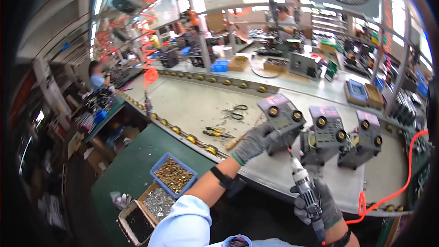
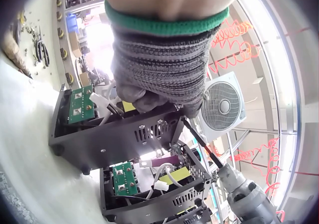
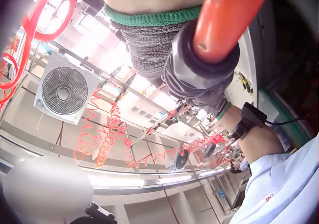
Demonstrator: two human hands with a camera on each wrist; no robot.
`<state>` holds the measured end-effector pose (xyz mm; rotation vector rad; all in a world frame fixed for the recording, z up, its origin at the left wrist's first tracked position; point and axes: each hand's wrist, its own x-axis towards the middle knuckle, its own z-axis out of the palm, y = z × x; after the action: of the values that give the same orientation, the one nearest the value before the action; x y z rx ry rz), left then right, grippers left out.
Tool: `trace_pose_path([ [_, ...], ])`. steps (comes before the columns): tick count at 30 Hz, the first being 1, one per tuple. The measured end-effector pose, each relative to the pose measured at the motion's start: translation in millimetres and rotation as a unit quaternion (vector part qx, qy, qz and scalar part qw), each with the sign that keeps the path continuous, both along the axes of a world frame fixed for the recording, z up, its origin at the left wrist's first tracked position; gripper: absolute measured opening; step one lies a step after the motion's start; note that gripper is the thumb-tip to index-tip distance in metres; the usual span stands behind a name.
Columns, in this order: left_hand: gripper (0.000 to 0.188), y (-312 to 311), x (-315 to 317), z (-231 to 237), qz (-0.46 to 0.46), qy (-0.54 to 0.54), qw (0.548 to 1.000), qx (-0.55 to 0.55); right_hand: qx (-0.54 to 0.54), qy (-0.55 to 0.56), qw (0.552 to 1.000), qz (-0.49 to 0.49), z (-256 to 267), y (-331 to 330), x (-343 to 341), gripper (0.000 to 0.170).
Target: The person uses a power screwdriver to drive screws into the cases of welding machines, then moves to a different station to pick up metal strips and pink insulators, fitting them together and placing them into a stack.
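Note:
In a grey knit glove, the left hand (image 1: 256, 143) grips the top edge of the leftmost black metal case (image 1: 284, 121), whose panel carries two round brass-coloured knobs. The left wrist view shows the gloved fingers (image 2: 144, 97) curled over the case (image 2: 114, 139), with a green circuit board (image 2: 81, 104) inside. The right hand (image 1: 325, 201) holds a silver pneumatic screwdriver (image 1: 305, 187); its bit (image 2: 202, 142) meets the case's corner close to the left fingers. In the right wrist view the right glove (image 3: 149, 49) is wrapped round the tool, partly hidden behind its red hose (image 3: 227, 19).
Two similar cases (image 1: 327, 132) (image 1: 364, 139) stand to the right. Pliers (image 1: 218, 132) and scissors (image 1: 236, 112) lie behind the left hand. A blue bin of brass screws (image 1: 173, 174) and a box of silver parts (image 1: 158, 201) sit at the lower left. A red hose (image 1: 409, 164) curves at right.

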<state>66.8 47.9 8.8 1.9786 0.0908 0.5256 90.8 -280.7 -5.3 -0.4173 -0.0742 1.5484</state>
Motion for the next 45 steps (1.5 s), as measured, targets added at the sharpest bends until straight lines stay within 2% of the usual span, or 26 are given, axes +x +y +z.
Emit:
trace_pose_path([
  [1, 0.039, 2.6, 1.5, -3.7, -0.013, 0.000, 1.000, -0.019, 0.000, 0.013, 1.000, -0.003, -3.5, 0.0, 1.1, 0.085],
  [3, 0.042, 7.4, 7.8, -12.4, -0.044, -0.023, 0.998, -0.047, 0.023, 0.022, 0.999, 0.006, -6.9, 1.3, 1.1, 0.084],
  [5, 0.042, 9.4, 8.2, -14.9, -0.032, -0.011, 0.999, -0.032, 0.031, 0.038, 0.999, 0.001, -9.5, 2.6, 1.5, 0.084],
  [15, 0.044, 12.0, 9.3, -17.5, -0.051, -0.028, 0.997, -0.053, 0.007, -0.015, 1.000, -0.001, -7.1, 8.2, 3.1, 0.089],
  [17, 0.044, 13.5, 9.2, -19.7, -0.047, -0.028, 0.997, -0.056, 0.042, 0.066, 0.997, 0.018, 3.0, 6.8, -0.2, 0.091],
  [18, 0.044, 16.0, 11.2, -20.8, -0.053, -0.014, 0.996, -0.071, 0.041, 0.067, 0.997, 0.020, 3.4, 6.8, -0.5, 0.091],
  [22, 0.041, 15.9, 16.1, -26.0, -0.065, -0.016, 0.991, -0.120, 0.029, 0.021, 0.999, -0.009, 5.2, 7.0, -0.8, 0.090],
  [26, 0.041, 19.7, 18.5, -30.6, -0.059, -0.009, 0.993, -0.102, 0.036, 0.022, 0.999, 0.005, 3.1, 8.8, 0.2, 0.090],
  [28, 0.042, 18.6, 19.5, -33.0, -0.087, -0.050, 0.985, -0.142, 0.033, 0.018, 0.999, 0.002, 0.9, 9.3, 2.2, 0.091],
  [30, 0.044, 23.2, 24.2, -40.7, -0.043, -0.054, 0.995, -0.078, 0.032, 0.017, 0.999, 0.013, 0.4, 10.3, 2.2, 0.087],
  [32, 0.046, 19.1, 16.7, -32.9, -0.045, -0.037, 0.992, -0.112, 0.010, -0.040, 0.999, -0.007, 2.8, 11.0, -0.5, 0.086],
  [34, 0.044, 15.8, 10.5, -22.6, -0.049, -0.006, 0.992, -0.114, 0.023, -0.025, 0.999, -0.013, 9.2, 13.0, -6.3, 0.086],
  [36, 0.042, 10.9, 11.7, -22.3, -0.059, -0.028, 0.982, -0.179, 0.012, -0.039, 0.999, -0.026, 14.5, 15.0, -10.9, 0.084],
  [40, 0.039, 10.3, 9.8, -19.9, -0.053, -0.021, 0.984, -0.169, 0.011, -0.056, 0.998, -0.040, 10.6, 15.9, -12.1, 0.085],
  [41, 0.038, 11.0, 8.5, -18.6, -0.058, -0.003, 0.978, -0.201, 0.012, -0.068, 0.997, -0.035, 9.2, 16.2, -10.9, 0.085],
  [42, 0.038, 11.1, 8.5, -17.9, -0.064, 0.015, 0.970, -0.232, 0.011, -0.066, 0.997, -0.041, 6.5, 15.8, -9.2, 0.085],
  [45, 0.039, 11.4, 8.5, -18.7, -0.067, 0.014, 0.971, -0.230, 0.029, -0.032, 0.999, -0.031, -1.2, 16.2, -6.7, 0.090],
])
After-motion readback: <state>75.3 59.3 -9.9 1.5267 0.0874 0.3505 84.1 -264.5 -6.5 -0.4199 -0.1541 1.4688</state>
